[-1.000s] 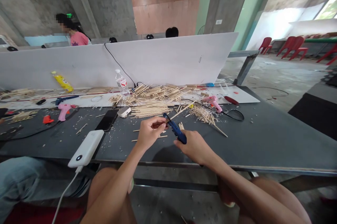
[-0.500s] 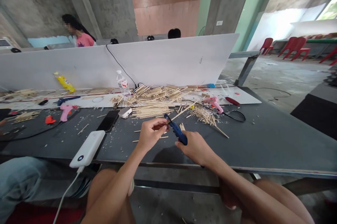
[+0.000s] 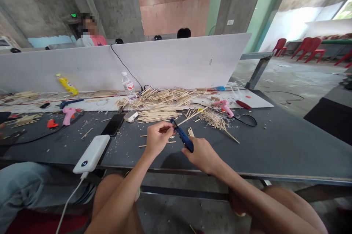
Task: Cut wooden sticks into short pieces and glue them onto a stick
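Note:
My left hand [image 3: 158, 140] pinches a thin wooden stick [image 3: 189, 117] above the dark tabletop [image 3: 275, 146]. My right hand [image 3: 202, 155] grips a blue-handled cutter [image 3: 183, 139], whose tip meets the stick close to my left fingers. Loose short sticks [image 3: 156, 141] lie under my hands. A bundle of wooden sticks [image 3: 158, 115] lies just beyond them, and a heap of wood shavings and splinters [image 3: 213, 120] lies to the right. A white power bank [image 3: 91, 154] sits left of my left arm.
A white board [image 3: 178, 63] runs along the table's far side. Before it lie stick-built models [image 3: 162, 96], pink glue guns [image 3: 225, 107], a blue glue gun [image 3: 70, 103], a phone [image 3: 113, 124] and a water bottle [image 3: 128, 85]. A person [image 3: 92, 32] stands beyond the board.
My hands have stayed close together, and the blue cutter has tilted slightly. The person beyond the board has moved to the right.

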`<move>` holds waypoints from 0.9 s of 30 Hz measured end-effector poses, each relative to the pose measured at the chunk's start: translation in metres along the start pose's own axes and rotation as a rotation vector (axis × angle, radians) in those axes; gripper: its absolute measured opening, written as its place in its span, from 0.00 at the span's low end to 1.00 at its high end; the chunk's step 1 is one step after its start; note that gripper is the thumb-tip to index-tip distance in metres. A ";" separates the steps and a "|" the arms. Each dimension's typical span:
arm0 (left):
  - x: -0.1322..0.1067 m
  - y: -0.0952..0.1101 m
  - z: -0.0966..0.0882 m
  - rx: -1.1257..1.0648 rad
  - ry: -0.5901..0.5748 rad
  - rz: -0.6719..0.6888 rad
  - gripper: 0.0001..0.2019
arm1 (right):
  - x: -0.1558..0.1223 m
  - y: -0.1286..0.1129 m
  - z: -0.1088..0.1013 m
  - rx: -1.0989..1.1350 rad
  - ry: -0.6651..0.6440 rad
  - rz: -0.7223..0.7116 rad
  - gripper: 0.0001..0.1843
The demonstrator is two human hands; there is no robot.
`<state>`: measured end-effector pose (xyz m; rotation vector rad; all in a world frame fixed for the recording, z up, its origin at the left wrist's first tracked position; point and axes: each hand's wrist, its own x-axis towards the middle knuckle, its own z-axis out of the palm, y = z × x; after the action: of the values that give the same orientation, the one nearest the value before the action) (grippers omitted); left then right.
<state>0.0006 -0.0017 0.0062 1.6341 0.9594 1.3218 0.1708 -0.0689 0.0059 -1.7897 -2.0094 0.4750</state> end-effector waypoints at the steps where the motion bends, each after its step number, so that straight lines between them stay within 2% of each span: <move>1: 0.000 0.001 0.001 0.001 0.005 -0.004 0.04 | 0.000 0.000 0.000 -0.003 -0.001 0.003 0.08; 19: 0.005 -0.007 -0.002 -0.025 0.020 -0.043 0.04 | 0.005 -0.012 0.011 -0.023 -0.033 0.119 0.08; 27: 0.006 -0.011 -0.005 -0.087 -0.035 -0.083 0.10 | 0.008 -0.005 0.007 0.002 -0.002 0.116 0.08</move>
<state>-0.0043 0.0084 -0.0011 1.5307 0.9264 1.2573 0.1626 -0.0611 0.0033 -1.9129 -1.9131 0.5138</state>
